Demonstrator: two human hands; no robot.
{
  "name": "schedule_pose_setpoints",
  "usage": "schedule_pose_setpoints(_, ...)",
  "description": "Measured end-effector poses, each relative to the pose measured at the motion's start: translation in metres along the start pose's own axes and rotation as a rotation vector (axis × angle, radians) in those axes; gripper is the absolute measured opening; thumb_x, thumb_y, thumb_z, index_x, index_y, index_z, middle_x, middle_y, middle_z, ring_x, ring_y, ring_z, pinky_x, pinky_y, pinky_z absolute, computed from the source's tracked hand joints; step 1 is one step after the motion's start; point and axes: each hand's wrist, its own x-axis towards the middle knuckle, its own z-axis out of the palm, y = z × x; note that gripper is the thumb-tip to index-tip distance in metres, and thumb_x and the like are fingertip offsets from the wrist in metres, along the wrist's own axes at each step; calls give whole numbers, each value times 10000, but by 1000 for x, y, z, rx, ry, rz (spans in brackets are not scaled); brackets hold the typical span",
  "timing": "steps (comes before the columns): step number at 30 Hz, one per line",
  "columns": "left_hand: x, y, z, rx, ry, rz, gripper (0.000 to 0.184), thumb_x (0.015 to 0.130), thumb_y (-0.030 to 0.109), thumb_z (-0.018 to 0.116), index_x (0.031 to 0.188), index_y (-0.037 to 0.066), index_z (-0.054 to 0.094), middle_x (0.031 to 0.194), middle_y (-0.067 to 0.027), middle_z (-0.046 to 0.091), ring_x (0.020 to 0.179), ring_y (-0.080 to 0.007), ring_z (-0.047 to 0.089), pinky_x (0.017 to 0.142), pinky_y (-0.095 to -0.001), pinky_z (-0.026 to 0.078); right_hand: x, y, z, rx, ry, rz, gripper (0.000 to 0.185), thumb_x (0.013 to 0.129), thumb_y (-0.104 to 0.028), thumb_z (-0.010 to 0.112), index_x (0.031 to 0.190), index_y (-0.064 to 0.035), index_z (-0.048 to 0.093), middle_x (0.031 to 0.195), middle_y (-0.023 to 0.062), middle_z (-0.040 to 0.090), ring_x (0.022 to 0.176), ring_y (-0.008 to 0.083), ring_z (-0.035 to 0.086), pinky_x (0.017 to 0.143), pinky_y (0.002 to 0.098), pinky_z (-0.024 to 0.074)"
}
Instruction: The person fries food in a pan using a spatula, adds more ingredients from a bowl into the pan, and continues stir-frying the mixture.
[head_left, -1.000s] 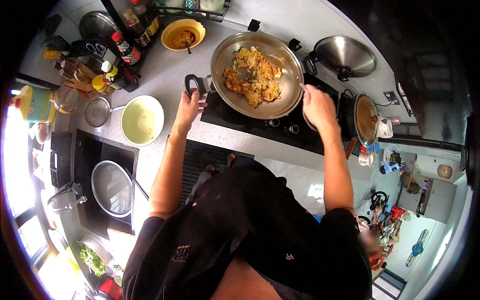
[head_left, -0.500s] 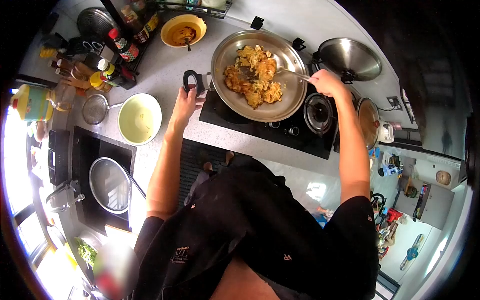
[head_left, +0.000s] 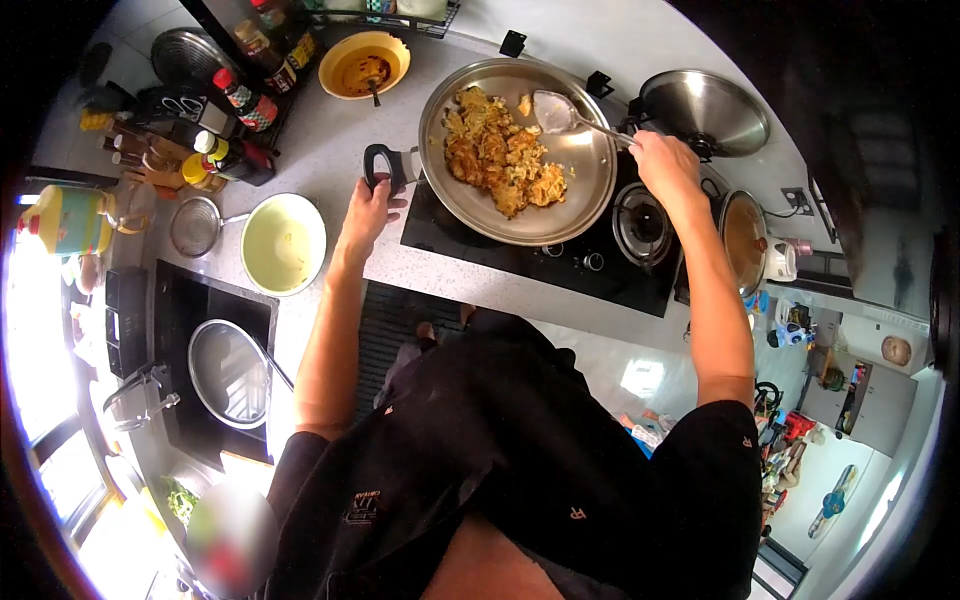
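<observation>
A wide steel frying pan sits on the black cooktop, holding browned, egg-like pieces of food heaped toward its left side. My left hand is closed around the end of the pan's black looped handle. In my right hand is the handle of a metal spatula. Its broad head rests over the pan's upper right part, apart from the main heap, with a small scrap of food beside it. My fingers hide the spatula's far end.
Left on the counter are a pale green bowl, a strainer and sauce bottles. A yellow bowl with a spoon stands behind. A steel lid leans at right near a lidded pot. The sink holds another pan.
The spatula has moved up and away from the food, its head now showing whole. The heap has shifted left in the pan. My left hand stays on the handle.
</observation>
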Motion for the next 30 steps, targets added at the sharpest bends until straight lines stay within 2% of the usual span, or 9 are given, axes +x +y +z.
schedule_pose_setpoints(3, 0, 1, 1, 3, 8, 44, 339, 1033, 249, 460, 1232, -24, 486, 1111, -161, 686, 878, -224, 717, 733, -345, 569, -4, 6, -9, -71, -76, 78, 276, 982, -298, 593, 1023, -59, 725, 983, 217, 722, 981, 393, 693, 847, 512, 534)
schedule_pose_setpoints(9, -4, 6, 2, -2, -8, 49, 346, 1034, 257, 451, 1220, -33, 490, 1110, -168, 682, 902, -224, 719, 725, -340, 577, 9, 25, 3, -52, -308, 145, 366, 970, -376, 616, 1067, -44, 736, 1108, 214, 713, 1049, 398, 681, 919, 492, 528)
schedule_pose_setpoints(13, -3, 3, 2, 2, -10, 54, 361, 1030, 264, 455, 1218, -43, 489, 1116, -173, 676, 898, -225, 722, 729, -338, 579, 27, 5, 44, 151, -422, 55, 336, 969, -400, 597, 1074, -119, 749, 1105, 196, 712, 1062, 366, 681, 930, 476, 520)
schedule_pose_setpoints(15, -2, 1, 1, -2, 0, 54, 368, 1028, 265, 459, 1218, -48, 487, 1118, -176, 674, 890, -227, 724, 725, -338, 580, 24, 3, 54, 186, -324, 38, 318, 964, -386, 594, 1064, -127, 749, 1104, 183, 715, 1041, 378, 682, 920, 491, 520)
schedule_pose_setpoints(18, -2, 1, -1, 26, -13, 4, 310, 1052, 295, 467, 1249, 56, 486, 1112, -111, 698, 897, -184, 693, 739, -333, 537, 17, 10, 28, 108, -318, 99, 313, 965, -376, 594, 1068, -124, 749, 1101, 186, 716, 1039, 405, 671, 915, 494, 520)
schedule_pose_setpoints(22, 1, -2, 2, -11, 9, -3, 296, 1047, 288, 470, 1236, 61, 491, 1105, -109, 699, 889, -184, 695, 727, -333, 537, 4, 3, 3, 31, -293, 168, 316, 970, -395, 606, 1048, -125, 751, 1073, 197, 720, 1042, 391, 679, 912, 497, 523)
schedule_pose_setpoints(24, 2, -3, 3, -18, 18, -10, 293, 1047, 288, 471, 1233, 63, 491, 1105, -109, 700, 883, -186, 696, 721, -335, 537, 11, 2, 26, 85, -288, 192, 306, 975, -381, 602, 1059, -125, 747, 1100, 179, 719, 1055, 394, 673, 911, 486, 527)
schedule_pose_setpoints(27, -5, 8, 4, 1, 8, 25, 376, 1023, 263, 444, 1216, -54, 503, 1106, -175, 680, 857, -227, 720, 691, -340, 574, 8, -20, 25, 106, -315, 135, 291, 965, -370, 620, 1063, -125, 744, 1120, 162, 720, 1066, 383, 674, 920, 496, 520)
schedule_pose_setpoints(30, -5, 10, 3, 37, 14, 25, 375, 1022, 269, 444, 1214, -47, 508, 1093, -169, 680, 856, -226, 720, 697, -343, 572, 11, -5, 8, 58, -264, 159, 286, 966, -351, 621, 1053, -107, 740, 1129, 176, 713, 1072, 391, 667, 917, 495, 519)
